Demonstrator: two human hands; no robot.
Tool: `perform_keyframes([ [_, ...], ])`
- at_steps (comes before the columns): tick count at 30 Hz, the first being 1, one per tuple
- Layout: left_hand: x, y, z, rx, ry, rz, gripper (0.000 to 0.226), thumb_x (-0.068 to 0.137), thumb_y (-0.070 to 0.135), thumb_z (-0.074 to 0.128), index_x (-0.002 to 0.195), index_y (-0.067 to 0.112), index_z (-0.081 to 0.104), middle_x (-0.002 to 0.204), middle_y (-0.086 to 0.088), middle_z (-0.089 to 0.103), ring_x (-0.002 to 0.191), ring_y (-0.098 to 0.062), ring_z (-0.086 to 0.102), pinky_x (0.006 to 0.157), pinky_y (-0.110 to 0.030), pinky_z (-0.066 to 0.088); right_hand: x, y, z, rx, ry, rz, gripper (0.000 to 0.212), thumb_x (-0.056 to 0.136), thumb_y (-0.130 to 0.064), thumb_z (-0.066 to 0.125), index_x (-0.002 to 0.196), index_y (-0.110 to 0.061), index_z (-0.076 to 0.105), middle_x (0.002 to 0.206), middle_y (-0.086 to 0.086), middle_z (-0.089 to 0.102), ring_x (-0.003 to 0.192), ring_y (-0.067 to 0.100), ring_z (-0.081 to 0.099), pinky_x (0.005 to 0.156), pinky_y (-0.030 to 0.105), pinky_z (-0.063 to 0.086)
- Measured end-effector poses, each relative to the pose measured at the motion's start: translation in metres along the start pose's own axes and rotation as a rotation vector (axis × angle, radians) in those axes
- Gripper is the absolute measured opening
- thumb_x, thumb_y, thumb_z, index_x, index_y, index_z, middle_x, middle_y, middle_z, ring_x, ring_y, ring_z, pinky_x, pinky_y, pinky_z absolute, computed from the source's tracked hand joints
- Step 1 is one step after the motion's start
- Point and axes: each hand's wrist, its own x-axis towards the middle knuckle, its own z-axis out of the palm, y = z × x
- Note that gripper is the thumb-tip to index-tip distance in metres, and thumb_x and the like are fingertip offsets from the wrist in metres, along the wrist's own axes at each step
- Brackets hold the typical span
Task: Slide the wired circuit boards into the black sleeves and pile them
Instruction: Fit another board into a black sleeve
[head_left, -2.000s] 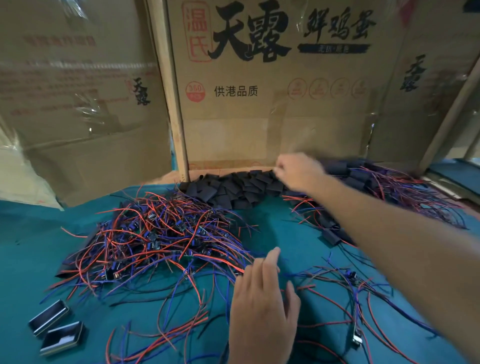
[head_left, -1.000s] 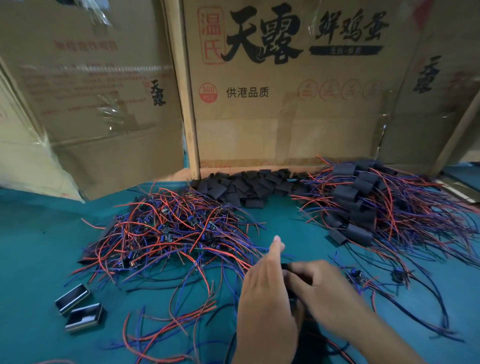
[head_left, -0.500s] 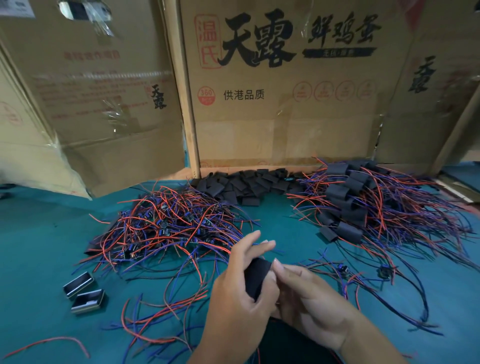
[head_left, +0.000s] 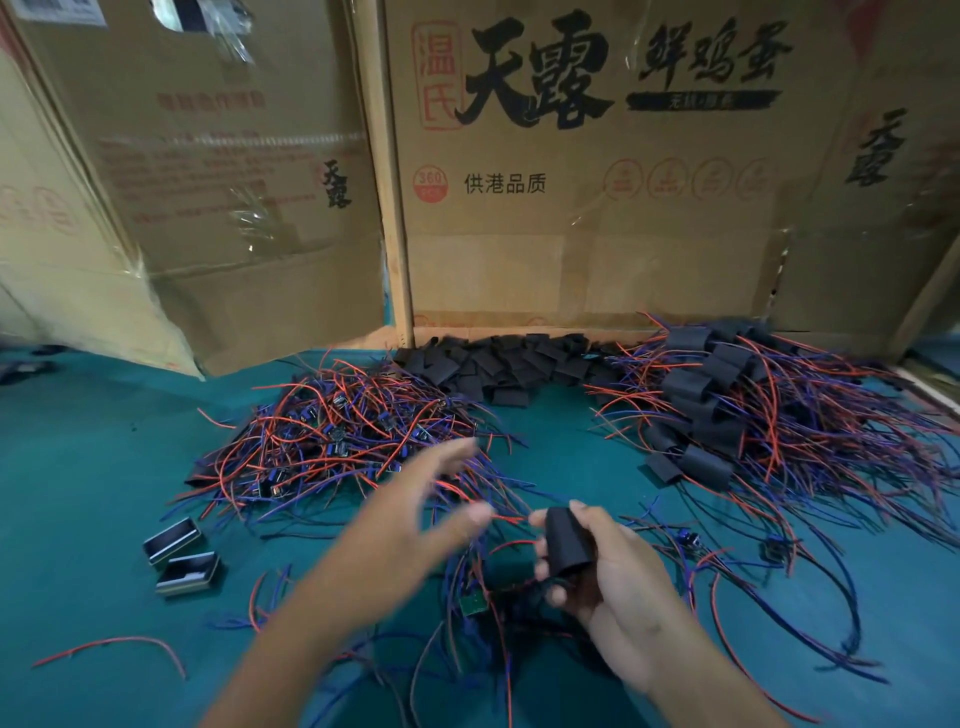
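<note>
Clearly the right grip curls around a black sleeve; the blurred left grip is spread, empty.

Dim, flat indoor light, wide-angle warp, motion blur on one hand.

You've got soft, even light with a cool teal cast and only faint shadows under the wire piles. Your left hand is smeared by motion; the right hand reads sharper. Tape on the cardboard boxes throws mild glare (upper left worst). Straight edges bow toward the frame corners, and detail softens there.
</note>
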Motion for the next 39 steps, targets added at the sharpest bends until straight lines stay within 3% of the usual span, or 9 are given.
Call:
perform_keyframes([
  [2, 0.014, -0.033, -0.021, 0.204, 0.109, -0.084, 0.024, 0.096, 0.023, 0.063, 0.120, 0.024, 0.062, 0.114, 0.016, 0.064, 0.104, 0.006, 0.057, 0.088, -0.008, 0.040, 0.002, -0.003, -0.008, -0.026, 0.013, -0.007, 0.040, 0.104, -0.030, 0.045, 0.108, 0.003, 0.067, 0.074, 0.013, 0.059, 0.056, 0.021, 0.053, 0.040, 0.028, 0.038],
  [5, 0.032, -0.071, -0.043, 0.574, 0.010, -0.136, 0.005, 0.099, 0.021, 0.060, 0.102, 0.023, 0.062, 0.098, 0.008, 0.058, 0.095, -0.014, 0.054, 0.085, -0.028, 0.045, 0.002, -0.005, -0.009, -0.041, -0.016, -0.019, 0.042, 0.100, -0.037, 0.051, 0.109, 0.000, 0.066, 0.075, 0.012, 0.059, 0.057, 0.020, 0.051, 0.040, 0.026, 0.037],
  [12, 0.052, -0.091, -0.038, 0.886, -0.092, -0.171, 0.027, 0.101, 0.033, 0.055, 0.128, 0.035, 0.054, 0.117, 0.007, 0.059, 0.107, -0.016, 0.059, 0.082, -0.034, 0.054, 0.001, -0.003, -0.009, -0.159, -0.028, -0.063, 0.040, 0.099, -0.038, 0.052, 0.108, -0.002, 0.064, 0.078, 0.011, 0.062, 0.056, 0.020, 0.052, 0.042, 0.027, 0.037],
  [16, 0.050, -0.080, -0.034, 1.008, -0.017, -0.165, 0.024, 0.100, 0.035, 0.055, 0.124, 0.032, 0.057, 0.113, 0.009, 0.065, 0.103, -0.016, 0.064, 0.075, -0.035, 0.055, 0.002, -0.005, -0.010, -0.166, -0.008, -0.080, 0.039, 0.101, -0.038, 0.048, 0.105, -0.004, 0.065, 0.078, 0.011, 0.065, 0.056, 0.020, 0.054, 0.043, 0.028, 0.038],
  [20, 0.027, -0.061, -0.036, 0.702, 0.267, -0.153, 0.016, 0.092, 0.031, 0.064, 0.108, 0.032, 0.065, 0.064, 0.011, 0.062, 0.068, -0.019, 0.062, 0.062, -0.033, 0.053, 0.001, -0.008, -0.011, -0.255, 0.009, -0.089, 0.039, 0.104, -0.037, 0.040, 0.107, -0.006, 0.065, 0.078, 0.009, 0.069, 0.055, 0.017, 0.058, 0.043, 0.027, 0.040],
  [22, 0.014, -0.047, -0.026, 0.426, 0.330, -0.152, 0.014, 0.092, 0.024, 0.066, 0.104, 0.032, 0.066, 0.056, 0.011, 0.064, 0.057, -0.017, 0.063, 0.059, -0.034, 0.056, 0.000, -0.013, -0.013, -0.260, 0.028, -0.113, 0.039, 0.104, -0.036, 0.041, 0.106, -0.005, 0.064, 0.077, 0.008, 0.069, 0.055, 0.017, 0.057, 0.044, 0.027, 0.041],
  [26, 0.007, -0.025, -0.007, -0.202, 0.347, -0.171, 0.030, 0.090, 0.004, 0.064, 0.105, 0.030, 0.067, 0.086, 0.001, 0.076, 0.078, -0.010, 0.074, 0.069, -0.033, 0.061, 0.001, -0.023, -0.023, -0.277, 0.077, -0.150, 0.037, 0.102, -0.038, 0.047, 0.101, -0.006, 0.065, 0.076, 0.005, 0.067, 0.058, 0.017, 0.057, 0.048, 0.029, 0.042],
  [30, 0.004, -0.010, 0.005, -0.630, 0.391, -0.122, 0.028, 0.095, -0.005, 0.057, 0.113, 0.015, 0.064, 0.101, -0.009, 0.076, 0.089, -0.024, 0.075, 0.070, -0.038, 0.062, 0.003, -0.030, -0.033, -0.289, 0.073, -0.234, 0.034, 0.099, -0.040, 0.050, 0.100, -0.010, 0.066, 0.082, 0.003, 0.071, 0.064, 0.015, 0.058, 0.054, 0.029, 0.041],
  [39, 0.003, 0.002, 0.004, -0.904, 0.567, 0.082, 0.037, 0.082, 0.007, 0.071, 0.114, 0.023, 0.062, 0.114, -0.012, 0.072, 0.090, -0.029, 0.074, 0.072, -0.032, 0.060, 0.005, -0.024, -0.031, -0.289, -0.155, -0.379, 0.037, 0.087, -0.028, 0.057, 0.114, -0.003, 0.062, 0.087, 0.009, 0.066, 0.080, 0.020, 0.067, 0.066, 0.026, 0.055],
])
